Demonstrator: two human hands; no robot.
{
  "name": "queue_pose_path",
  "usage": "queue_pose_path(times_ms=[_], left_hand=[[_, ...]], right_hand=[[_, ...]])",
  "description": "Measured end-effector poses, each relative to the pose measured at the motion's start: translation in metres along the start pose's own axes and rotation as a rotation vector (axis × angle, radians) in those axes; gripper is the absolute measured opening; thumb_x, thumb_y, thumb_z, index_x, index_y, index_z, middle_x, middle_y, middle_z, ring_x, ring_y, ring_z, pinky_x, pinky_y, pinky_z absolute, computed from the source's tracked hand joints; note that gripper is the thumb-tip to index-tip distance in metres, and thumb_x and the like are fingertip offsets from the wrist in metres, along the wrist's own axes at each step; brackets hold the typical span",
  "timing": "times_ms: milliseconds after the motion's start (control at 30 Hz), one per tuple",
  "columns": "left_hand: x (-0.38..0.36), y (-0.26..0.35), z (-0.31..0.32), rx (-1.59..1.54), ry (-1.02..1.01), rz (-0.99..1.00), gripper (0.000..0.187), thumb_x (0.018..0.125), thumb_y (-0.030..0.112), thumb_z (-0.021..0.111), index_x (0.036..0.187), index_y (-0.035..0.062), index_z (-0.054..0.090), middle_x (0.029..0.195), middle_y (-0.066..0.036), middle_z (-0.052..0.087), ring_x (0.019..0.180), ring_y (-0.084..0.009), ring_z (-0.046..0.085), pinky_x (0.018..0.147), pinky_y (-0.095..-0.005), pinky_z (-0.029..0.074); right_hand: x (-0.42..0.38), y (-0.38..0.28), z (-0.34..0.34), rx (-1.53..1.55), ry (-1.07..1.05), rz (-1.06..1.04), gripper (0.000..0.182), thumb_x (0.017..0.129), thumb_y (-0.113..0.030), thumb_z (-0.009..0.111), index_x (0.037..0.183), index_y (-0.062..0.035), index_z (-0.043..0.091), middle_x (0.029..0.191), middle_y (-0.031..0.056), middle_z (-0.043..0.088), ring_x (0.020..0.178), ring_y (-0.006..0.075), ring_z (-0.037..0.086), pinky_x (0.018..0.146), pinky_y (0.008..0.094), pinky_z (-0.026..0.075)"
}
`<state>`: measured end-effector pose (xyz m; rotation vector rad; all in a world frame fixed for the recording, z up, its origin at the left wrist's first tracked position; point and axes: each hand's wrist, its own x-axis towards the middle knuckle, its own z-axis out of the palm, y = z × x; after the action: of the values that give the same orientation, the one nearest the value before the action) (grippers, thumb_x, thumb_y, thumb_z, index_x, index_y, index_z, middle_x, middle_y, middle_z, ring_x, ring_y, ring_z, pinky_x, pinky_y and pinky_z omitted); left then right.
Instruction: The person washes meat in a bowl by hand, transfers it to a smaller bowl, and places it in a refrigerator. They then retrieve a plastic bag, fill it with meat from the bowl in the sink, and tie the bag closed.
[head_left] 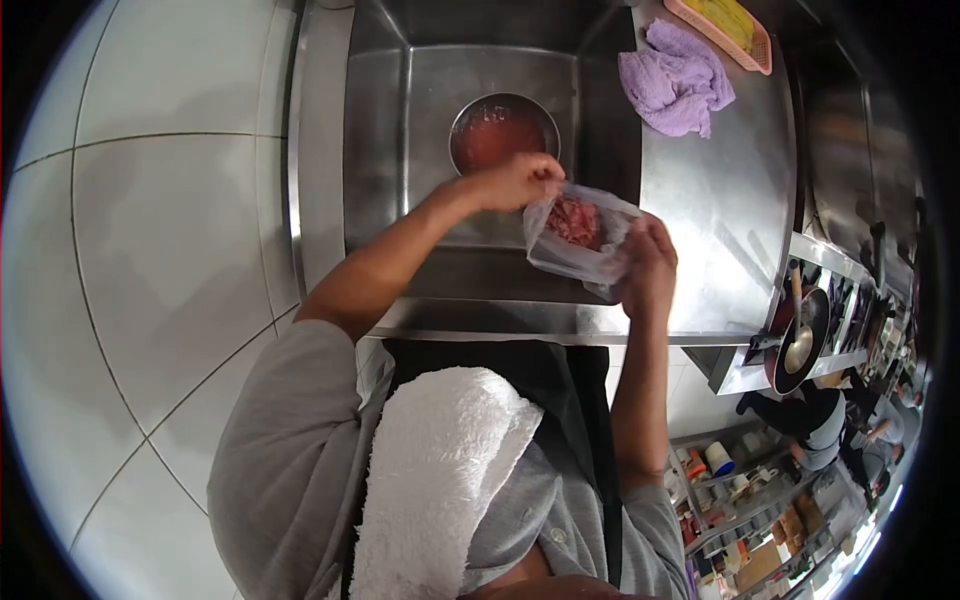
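A clear plastic bag (562, 256) with reddish raw meat (574, 221) in it hangs between my two hands, over the front right part of the sink. My left hand (516, 182) pinches the bag's rim at its far left corner. On the right side, my right hand (648, 262) is closed around the gathered plastic. The mouth of the bag is spread and the meat shows through it. Behind my left hand, a round metal bowl (505, 133) with red liquid stands on the sink floor, partly covered by that hand.
The steel sink (430, 90) has a raised front edge. To its right, a purple cloth (680, 80) and a pink basket (757, 52) with something yellow lie on the steel counter (705, 220). A wok (800, 345) with a ladle sits beyond. Other people stand further right.
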<state>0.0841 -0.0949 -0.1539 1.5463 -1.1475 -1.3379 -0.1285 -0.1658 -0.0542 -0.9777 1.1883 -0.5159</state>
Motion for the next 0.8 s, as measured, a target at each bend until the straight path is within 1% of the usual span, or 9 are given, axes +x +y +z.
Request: queue_pose_path(times_ms=[67,167,267,300,400,500,600,667,800], left_hand=[[-0.001,0.008,-0.029,-0.325,0.022,-0.093,0.026,0.089,0.011,0.052,0.113,0.0045,0.054,0.099,-0.007,0.062,0.091,-0.0165,0.060,0.079,-0.0314,0.048],[0.008,-0.083,-0.023,0.510,0.237,0.049,0.029,0.089,0.006,0.045,0.117,0.0052,0.053,0.101,-0.009,0.061,0.090,-0.0169,0.061,0.077,-0.0299,0.049],[-0.008,-0.154,0.005,0.600,0.111,-0.444,0.030,0.083,0.011,0.052,0.112,0.0054,0.057,0.104,-0.022,0.060,0.093,-0.0359,0.059,0.080,-0.0429,0.047],[-0.014,-0.157,0.013,0.746,0.279,-0.418,0.028,0.083,0.013,0.054,0.110,0.0057,0.058,0.104,-0.022,0.060,0.093,-0.0355,0.059,0.079,-0.0436,0.046],[-0.014,-0.111,0.010,0.605,0.286,-0.246,0.033,0.085,0.016,0.056,0.117,0.0064,0.052,0.095,-0.015,0.062,0.091,-0.0256,0.060,0.078,-0.0379,0.049],[0.013,-0.102,-0.015,0.197,0.302,-0.222,0.035,0.087,0.028,0.060,0.114,0.0079,0.054,0.098,-0.011,0.059,0.081,-0.0235,0.058,0.077,-0.0405,0.050],[0.006,-0.062,-0.053,-0.694,0.383,-0.568,0.036,0.087,0.038,0.059,0.109,0.0103,0.055,0.097,-0.007,0.055,0.071,-0.0200,0.053,0.077,-0.0436,0.050],[-0.017,-0.044,-0.072,-0.964,0.323,-0.507,0.030,0.091,0.038,0.053,0.105,0.0115,0.053,0.091,-0.006,0.052,0.064,-0.0175,0.047,0.077,-0.0466,0.050],[-0.076,0.019,-0.098,-1.208,0.306,-0.203,0.029,0.094,0.035,0.047,0.107,0.0088,0.049,0.096,-0.010,0.052,0.064,-0.0197,0.050,0.082,-0.0503,0.047]], right_hand=[[-0.023,-0.036,-0.007,0.073,-0.032,-0.019,0.023,0.092,-0.015,0.048,0.107,0.0018,0.057,0.069,-0.0017,0.046,0.058,0.0069,0.044,0.050,0.0231,0.044],[-0.054,-0.080,-0.026,0.199,-0.032,-0.112,0.027,0.092,-0.013,0.047,0.115,0.0021,0.050,0.072,-0.0002,0.044,0.058,0.0080,0.042,0.047,0.0236,0.043],[-0.076,-0.111,-0.041,0.306,-0.001,-0.241,0.025,0.094,-0.016,0.046,0.111,0.0027,0.049,0.074,0.0019,0.045,0.059,0.0084,0.042,0.044,0.0248,0.044],[-0.082,-0.118,-0.046,0.294,-0.028,-0.288,0.025,0.094,-0.016,0.047,0.111,0.0019,0.049,0.077,0.0030,0.048,0.061,0.0087,0.044,0.046,0.0244,0.044],[-0.086,-0.130,-0.079,0.310,-0.141,-0.360,0.023,0.093,-0.013,0.049,0.112,-0.0018,0.051,0.097,0.0067,0.061,0.079,0.0126,0.059,0.060,0.0250,0.048],[-0.076,-0.130,-0.107,0.297,-0.094,-0.391,0.021,0.093,-0.012,0.048,0.111,-0.0023,0.053,0.102,0.0078,0.061,0.093,0.0176,0.059,0.078,0.0310,0.048],[-0.066,-0.121,-0.114,0.298,0.038,-0.412,0.019,0.092,-0.013,0.051,0.106,-0.0012,0.055,0.099,0.0076,0.060,0.087,0.0156,0.059,0.073,0.0286,0.049],[-0.056,-0.111,-0.127,0.316,0.136,-0.413,0.019,0.092,-0.013,0.050,0.106,-0.0012,0.055,0.100,0.0075,0.060,0.088,0.0158,0.059,0.075,0.0291,0.048],[-0.053,-0.106,-0.155,0.358,-0.017,-0.429,0.021,0.092,-0.013,0.052,0.108,-0.0004,0.054,0.097,0.0071,0.059,0.089,0.0159,0.058,0.074,0.0292,0.049]])
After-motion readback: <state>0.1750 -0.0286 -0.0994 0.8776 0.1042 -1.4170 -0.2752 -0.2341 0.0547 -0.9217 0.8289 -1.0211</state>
